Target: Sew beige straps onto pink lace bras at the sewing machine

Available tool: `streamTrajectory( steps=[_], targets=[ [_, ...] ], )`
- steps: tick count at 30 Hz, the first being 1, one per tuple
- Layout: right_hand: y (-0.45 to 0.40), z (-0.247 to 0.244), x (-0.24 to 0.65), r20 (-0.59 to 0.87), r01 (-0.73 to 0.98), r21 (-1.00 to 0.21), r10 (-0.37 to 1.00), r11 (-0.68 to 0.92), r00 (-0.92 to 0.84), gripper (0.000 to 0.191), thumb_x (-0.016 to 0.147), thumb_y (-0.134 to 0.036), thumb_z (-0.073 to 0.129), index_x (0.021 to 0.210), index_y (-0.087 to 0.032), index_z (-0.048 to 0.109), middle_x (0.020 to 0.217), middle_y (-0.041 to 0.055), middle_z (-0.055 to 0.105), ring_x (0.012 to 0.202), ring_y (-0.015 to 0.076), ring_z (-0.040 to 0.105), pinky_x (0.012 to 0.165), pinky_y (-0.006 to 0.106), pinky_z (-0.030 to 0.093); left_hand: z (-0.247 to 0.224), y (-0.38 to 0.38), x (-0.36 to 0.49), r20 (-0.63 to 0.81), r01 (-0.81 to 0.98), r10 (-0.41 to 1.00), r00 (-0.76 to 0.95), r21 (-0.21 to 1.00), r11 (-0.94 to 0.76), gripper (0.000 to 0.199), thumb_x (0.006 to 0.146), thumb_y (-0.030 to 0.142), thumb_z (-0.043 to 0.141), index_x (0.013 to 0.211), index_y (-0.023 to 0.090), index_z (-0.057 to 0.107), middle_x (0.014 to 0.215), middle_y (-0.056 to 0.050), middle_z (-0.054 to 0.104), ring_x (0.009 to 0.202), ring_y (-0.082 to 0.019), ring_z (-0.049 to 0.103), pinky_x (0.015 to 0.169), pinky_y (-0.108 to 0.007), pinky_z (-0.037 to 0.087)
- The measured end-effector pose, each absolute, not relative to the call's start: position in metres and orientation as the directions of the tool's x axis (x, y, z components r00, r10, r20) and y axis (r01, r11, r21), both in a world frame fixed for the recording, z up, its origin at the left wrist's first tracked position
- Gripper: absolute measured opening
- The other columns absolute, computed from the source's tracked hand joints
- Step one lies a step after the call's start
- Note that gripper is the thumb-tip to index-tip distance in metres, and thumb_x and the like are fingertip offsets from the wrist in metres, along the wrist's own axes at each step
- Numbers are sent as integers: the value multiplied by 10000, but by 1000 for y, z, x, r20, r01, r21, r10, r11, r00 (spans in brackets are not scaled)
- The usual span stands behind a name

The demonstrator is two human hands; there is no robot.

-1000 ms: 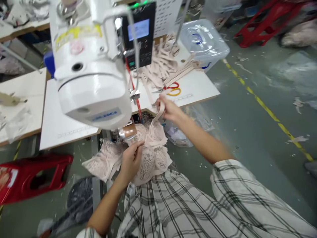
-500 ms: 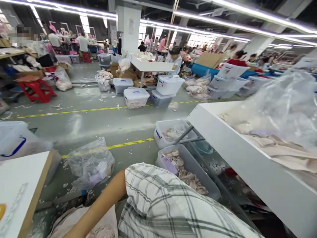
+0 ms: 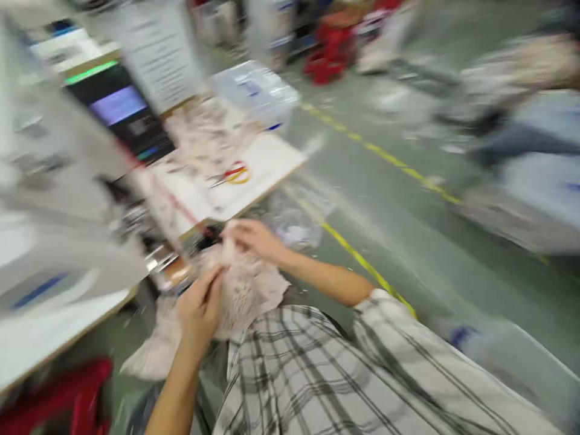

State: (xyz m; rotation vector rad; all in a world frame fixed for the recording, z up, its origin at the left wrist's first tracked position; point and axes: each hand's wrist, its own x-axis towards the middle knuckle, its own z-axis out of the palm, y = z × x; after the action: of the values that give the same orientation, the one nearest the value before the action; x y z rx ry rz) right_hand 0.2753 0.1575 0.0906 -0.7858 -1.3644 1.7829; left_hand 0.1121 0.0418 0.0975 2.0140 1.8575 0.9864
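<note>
Pale pink fabric with a textured, lace-like pattern lies over my lap and hangs between my hands, smeared by motion. My left hand pinches its left side, thumb against fingers. Higher up and to the right, my right hand has its fingers closed on the top edge of this fabric. Just beyond the hands is the edge of a white sewing table, with a sewing machine's metal parts to the left. Yellow-and-red scissors lie on the tabletop, near a heap of pale pink pieces.
A lit control panel stands at the table's left. Behind the table is a lidded clear bin. A plastic bag is on the floor to the right, beside yellow tape. A red stool stands at lower left.
My view has swung left and down from the workshop to the sewing table. Both hands have come into view, closed on the pale pink fabric; before, only an arm showed.
</note>
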Motion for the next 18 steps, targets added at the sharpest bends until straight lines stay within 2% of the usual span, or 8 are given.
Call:
streamTrajectory(
  steps=[2, 4, 6, 8, 9, 11, 14, 18],
  targets=[
    [175, 71, 247, -79, -210, -944, 792, -255, -606, 308, 920, -431, 619, 958, -134, 686, 626, -68, 598, 513, 47, 518, 489, 129, 447, 92, 25, 80, 409, 890, 907, -104, 444, -98, 305, 967, 243, 506, 1162, 185, 733, 1063, -82, 776, 946, -164, 732, 858, -216, 554],
    [181, 61, 221, -117, -143, -948, 727, -286, -677, 339, 856, -483, 698, 952, -158, 681, 649, -37, 611, 542, 75, 557, 530, 176, 478, 82, 19, 58, 454, 940, 875, -168, 342, 2, 338, 979, 188, 485, 1236, 208, 704, 1161, -108, 741, 1028, -165, 707, 846, -223, 535],
    [179, 61, 201, -103, -68, -971, 661, -228, -744, 326, 844, -472, 711, 942, -163, 673, 692, -8, 627, 601, 104, 590, 583, 218, 501, 77, 17, 48, 455, 947, 854, -252, 296, 122, 328, 992, 216, 495, 1248, 217, 699, 1152, -118, 709, 976, -165, 693, 746, -223, 512],
    [178, 63, 186, -67, -29, -990, 632, -139, -773, 276, 853, -428, 695, 928, -166, 653, 715, -3, 619, 626, 117, 591, 600, 239, 494, 78, 14, 45, 400, 936, 862, -313, 286, 207, 314, 993, 267, 518, 1239, 220, 706, 1038, -104, 693, 833, -156, 671, 641, -226, 469],
    [179, 62, 180, -51, -18, -994, 625, -104, -779, 251, 853, -407, 686, 916, -168, 640, 714, -7, 607, 623, 120, 584, 593, 244, 482, 80, 13, 45, 348, 927, 878, -329, 294, 231, 317, 994, 285, 518, 1242, 223, 705, 983, -91, 692, 789, -155, 662, 621, -229, 459],
    [185, 60, 169, -29, -5, -999, 624, -53, -781, 215, 847, -379, 670, 886, -176, 611, 712, -16, 586, 604, 117, 559, 571, 248, 455, 87, 10, 41, 223, 897, 913, -342, 367, 247, 341, 1005, 296, 490, 1282, 233, 679, 987, -80, 722, 841, -172, 685, 678, -241, 489],
    [194, 56, 157, 32, 24, -997, 647, 76, -762, 160, 844, -336, 646, 852, -189, 584, 737, -18, 596, 615, 116, 533, 592, 257, 443, 91, 8, 27, 58, 797, 941, -332, 552, 248, 372, 1015, 311, 463, 1347, 258, 623, 1233, -64, 721, 1065, -197, 692, 852, -264, 528],
    [200, 59, 143, 186, 89, -929, 661, 359, -727, 95, 827, -276, 630, 851, -192, 593, 856, 24, 639, 752, 168, 588, 734, 322, 492, 84, 6, 8, -33, 707, 963, -268, 673, 220, 411, 978, 369, 542, 1373, 267, 592, 1335, -59, 677, 1093, -221, 689, 858, -287, 560]
  ],
)
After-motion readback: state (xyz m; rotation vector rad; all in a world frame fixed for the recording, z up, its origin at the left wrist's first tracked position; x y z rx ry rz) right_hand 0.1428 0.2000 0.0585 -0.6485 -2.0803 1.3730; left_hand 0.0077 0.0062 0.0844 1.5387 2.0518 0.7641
